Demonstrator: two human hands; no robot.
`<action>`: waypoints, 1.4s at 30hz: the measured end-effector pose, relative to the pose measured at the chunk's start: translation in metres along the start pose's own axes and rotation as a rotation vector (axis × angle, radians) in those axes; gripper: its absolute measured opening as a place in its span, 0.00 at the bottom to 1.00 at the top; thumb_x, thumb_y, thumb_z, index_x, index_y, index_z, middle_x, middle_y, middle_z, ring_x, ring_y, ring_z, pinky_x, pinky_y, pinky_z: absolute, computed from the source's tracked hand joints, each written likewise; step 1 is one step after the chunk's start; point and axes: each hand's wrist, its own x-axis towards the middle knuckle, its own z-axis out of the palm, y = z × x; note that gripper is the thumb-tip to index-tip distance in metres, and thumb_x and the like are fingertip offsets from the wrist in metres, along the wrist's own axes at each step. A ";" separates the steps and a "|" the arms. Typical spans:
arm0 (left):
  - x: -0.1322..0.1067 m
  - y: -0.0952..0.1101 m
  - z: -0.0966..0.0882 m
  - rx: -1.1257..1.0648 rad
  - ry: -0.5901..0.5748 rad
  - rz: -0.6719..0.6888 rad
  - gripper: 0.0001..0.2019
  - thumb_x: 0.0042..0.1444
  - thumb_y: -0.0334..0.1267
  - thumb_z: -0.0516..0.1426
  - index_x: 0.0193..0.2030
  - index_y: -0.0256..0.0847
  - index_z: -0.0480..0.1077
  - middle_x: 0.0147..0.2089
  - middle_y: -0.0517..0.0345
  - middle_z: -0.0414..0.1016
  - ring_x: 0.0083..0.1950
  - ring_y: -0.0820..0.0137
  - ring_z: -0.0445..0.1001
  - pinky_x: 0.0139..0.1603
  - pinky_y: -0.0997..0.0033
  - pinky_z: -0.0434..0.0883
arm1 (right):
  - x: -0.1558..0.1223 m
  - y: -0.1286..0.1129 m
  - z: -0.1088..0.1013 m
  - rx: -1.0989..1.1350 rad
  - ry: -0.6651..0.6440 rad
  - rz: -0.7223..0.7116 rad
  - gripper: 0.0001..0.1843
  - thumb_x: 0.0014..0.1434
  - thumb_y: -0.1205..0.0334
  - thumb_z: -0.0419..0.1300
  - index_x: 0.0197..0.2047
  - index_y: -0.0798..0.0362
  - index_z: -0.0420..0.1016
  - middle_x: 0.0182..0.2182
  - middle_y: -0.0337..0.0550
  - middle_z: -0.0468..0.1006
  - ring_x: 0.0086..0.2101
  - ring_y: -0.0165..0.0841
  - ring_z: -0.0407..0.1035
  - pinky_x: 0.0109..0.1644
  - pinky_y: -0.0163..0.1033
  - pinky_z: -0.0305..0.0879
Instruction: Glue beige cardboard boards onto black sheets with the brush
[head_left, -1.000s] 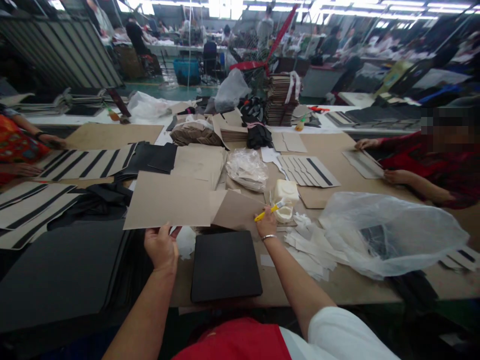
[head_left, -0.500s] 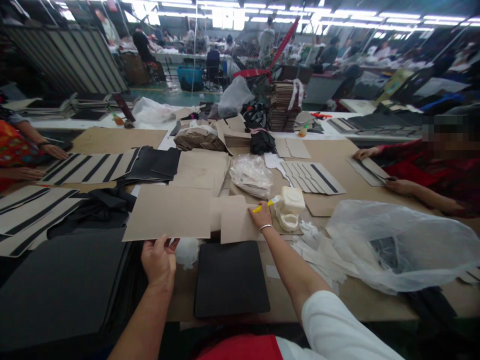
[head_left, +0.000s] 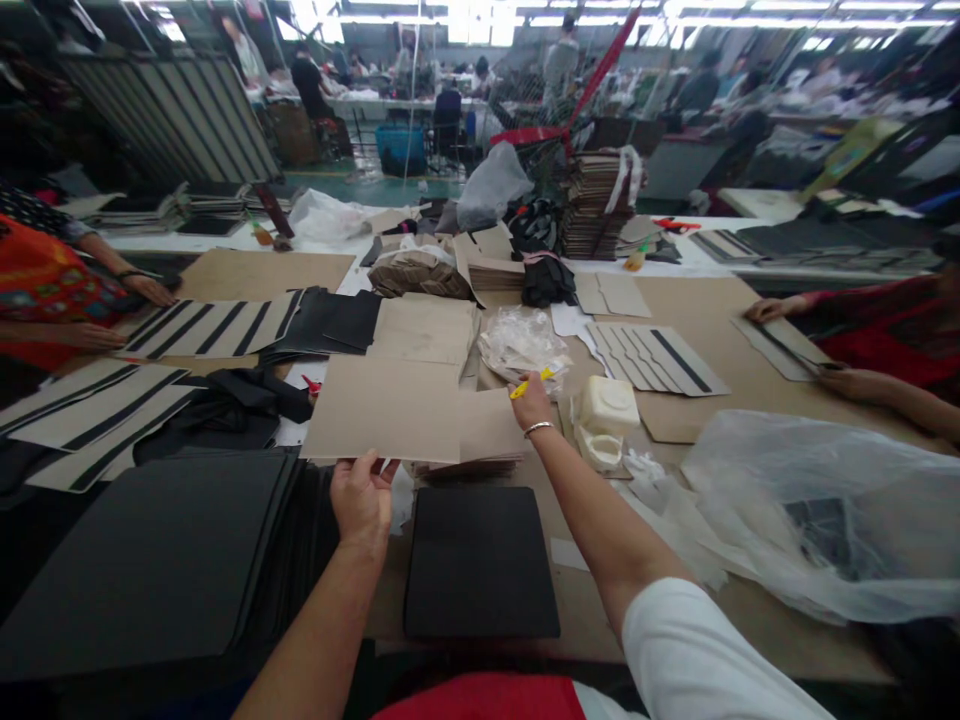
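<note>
My left hand (head_left: 364,500) grips the near edge of a large beige cardboard sheet (head_left: 382,410), thumb on top and fingers underneath. In my right hand (head_left: 531,402) is a yellow-handled brush (head_left: 541,382), its far end hard to make out against the plastic behind. This hand is at the right edge of a smaller beige board (head_left: 491,425), which lies beside the large sheet over a stack of boards (head_left: 472,468). Whether its fingers also hold that board cannot be seen. Nearer me lies a black rectangular board (head_left: 481,565).
A cut-open white plastic jug (head_left: 607,405) stands right of my right hand. Clear plastic bag (head_left: 817,500) lies at right; a dark board stack (head_left: 150,550) is at left. Co-workers' hands handle striped boards (head_left: 217,325) at left and a beige piece (head_left: 780,347) at right.
The view has swung slightly left. My left hand has brought the large sheet rightward, against the smaller board. The smaller board and my right hand are farther from me, and the stack's front edge shows.
</note>
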 end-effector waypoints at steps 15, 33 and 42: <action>-0.047 -0.038 -0.004 0.109 -0.137 -0.182 0.14 0.51 0.47 0.55 0.42 0.45 0.64 0.42 0.56 0.73 0.40 0.71 0.74 0.40 0.65 0.73 | -0.123 -0.005 -0.074 0.341 -0.116 -0.022 0.12 0.53 0.55 0.57 0.36 0.50 0.58 0.26 0.35 0.68 0.25 0.27 0.64 0.30 0.34 0.64; -0.085 -0.069 -0.135 0.992 -0.200 -0.206 0.13 0.43 0.45 0.60 0.27 0.36 0.73 0.25 0.59 0.72 0.28 0.73 0.68 0.30 0.76 0.64 | -0.244 0.089 -0.089 -0.151 -0.250 -0.141 0.16 0.60 0.47 0.49 0.34 0.52 0.64 0.25 0.41 0.71 0.26 0.32 0.68 0.30 0.36 0.61; -0.081 -0.074 -0.139 0.980 -0.189 -0.270 0.13 0.41 0.46 0.60 0.26 0.36 0.73 0.24 0.59 0.73 0.27 0.73 0.68 0.28 0.76 0.64 | -0.242 0.089 -0.083 -0.184 -0.312 -0.109 0.15 0.59 0.48 0.49 0.33 0.52 0.64 0.26 0.42 0.71 0.26 0.32 0.67 0.30 0.36 0.60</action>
